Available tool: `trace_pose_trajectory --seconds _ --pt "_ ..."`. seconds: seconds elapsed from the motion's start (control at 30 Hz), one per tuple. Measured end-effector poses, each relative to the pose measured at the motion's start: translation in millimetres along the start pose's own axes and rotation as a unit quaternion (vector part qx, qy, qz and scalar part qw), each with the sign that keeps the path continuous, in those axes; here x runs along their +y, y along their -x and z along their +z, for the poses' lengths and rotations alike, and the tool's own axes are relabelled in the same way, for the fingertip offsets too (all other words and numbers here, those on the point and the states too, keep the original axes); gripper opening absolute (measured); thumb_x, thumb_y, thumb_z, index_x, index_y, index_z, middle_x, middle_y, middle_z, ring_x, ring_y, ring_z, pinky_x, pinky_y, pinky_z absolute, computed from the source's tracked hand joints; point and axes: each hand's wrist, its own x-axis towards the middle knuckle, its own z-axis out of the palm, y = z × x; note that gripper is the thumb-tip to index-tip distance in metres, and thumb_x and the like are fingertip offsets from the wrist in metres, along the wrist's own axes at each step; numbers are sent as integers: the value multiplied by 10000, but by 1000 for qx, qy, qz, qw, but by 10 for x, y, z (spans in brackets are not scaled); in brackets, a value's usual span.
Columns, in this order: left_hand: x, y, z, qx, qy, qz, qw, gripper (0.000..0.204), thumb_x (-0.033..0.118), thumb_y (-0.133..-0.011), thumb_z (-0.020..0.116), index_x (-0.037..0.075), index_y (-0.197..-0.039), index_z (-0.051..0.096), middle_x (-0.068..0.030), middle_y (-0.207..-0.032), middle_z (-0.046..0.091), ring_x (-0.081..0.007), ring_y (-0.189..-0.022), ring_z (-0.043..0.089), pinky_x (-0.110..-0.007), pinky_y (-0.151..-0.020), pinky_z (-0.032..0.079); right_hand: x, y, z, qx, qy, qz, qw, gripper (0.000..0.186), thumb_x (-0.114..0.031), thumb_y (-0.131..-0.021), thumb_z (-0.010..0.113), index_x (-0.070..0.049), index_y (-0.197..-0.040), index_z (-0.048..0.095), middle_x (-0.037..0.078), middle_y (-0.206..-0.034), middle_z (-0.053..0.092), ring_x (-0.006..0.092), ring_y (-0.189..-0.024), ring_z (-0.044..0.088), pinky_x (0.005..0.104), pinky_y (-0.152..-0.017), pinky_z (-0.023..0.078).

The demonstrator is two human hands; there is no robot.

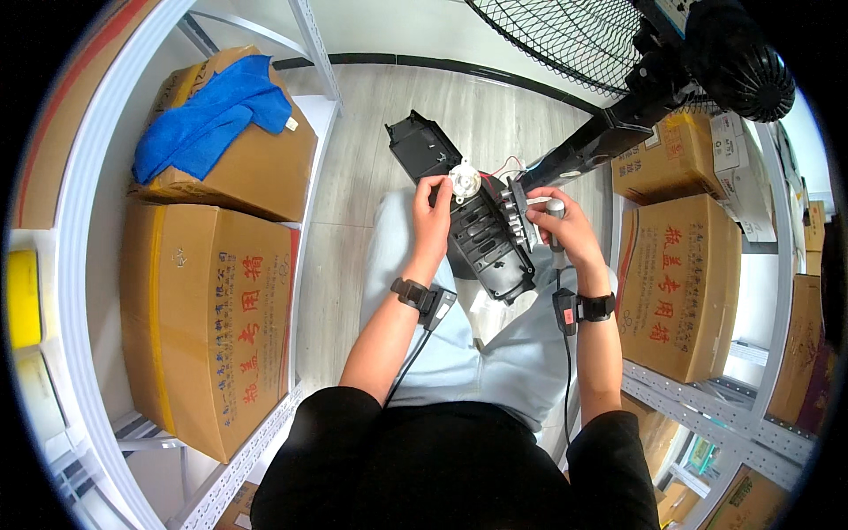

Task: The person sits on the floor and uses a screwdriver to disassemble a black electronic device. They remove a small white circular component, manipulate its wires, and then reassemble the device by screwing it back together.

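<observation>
My left hand (431, 212) is closed, with its thumb and fingertips at the edge of a round silver-white part with small mounting tabs (465, 180). Beneath that part lies a long black plastic housing (488, 237), its ribbed inside facing up, above my lap. My right hand (568, 228) pinches a dark strip with a row of grey knob-like pieces (515, 212), tilted along the housing's right side. A grey-handled tool, seemingly a screwdriver (556, 208), is also held in that hand; its tip is hidden. Thin red wires (503, 168) run between the round part and the strip.
A black standing fan (609, 132) leans in at the upper right. Shelving with cardboard boxes (212, 318) flanks me on the left, and more boxes (676, 287) stand on the right. A blue cloth (212, 115) drapes over the upper left box.
</observation>
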Motion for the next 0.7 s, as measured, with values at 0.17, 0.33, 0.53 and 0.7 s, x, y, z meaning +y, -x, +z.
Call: trace_pose_trajectory --seconds 0.17,0.33,0.53,0.7 --pt "8 -1 -6 -14 -1 -13 1000 141 160 -990 604 23 -1020 614 1 -966 616 -77 -920 534 -241 -828 434 103 -71 49 7 11 -3 1000 250 -57 -862 688 -75 -1104 627 5 -854 658 51 -569 525 225 -485 409" --pt "26 6 -23 -18 -8 -14 1000 139 160 -987 609 26 -1021 618 7 -962 616 -75 -914 535 -240 -821 435 162 -77 -72 22 -69 -34 997 246 -61 -861 679 -41 -1099 618 18 -837 648 62 -563 523 225 -486 406" --pt "19 -7 -58 -22 -32 -12 999 125 147 -992 596 33 -1035 622 4 -990 619 -75 -937 537 -240 -847 429 -33 77 -159 4 -155 -66 986 238 -59 -863 660 -22 -1093 612 6 -789 609 72 -572 509 227 -504 404" --pt "50 7 -55 -30 -43 -12 999 124 143 -997 588 34 -1044 621 5 -1000 617 -71 -951 535 -236 -862 424 -178 157 -192 -1 -165 -86 982 244 -54 -862 651 -29 -1103 619 5 -821 623 67 -581 515 221 -514 412"
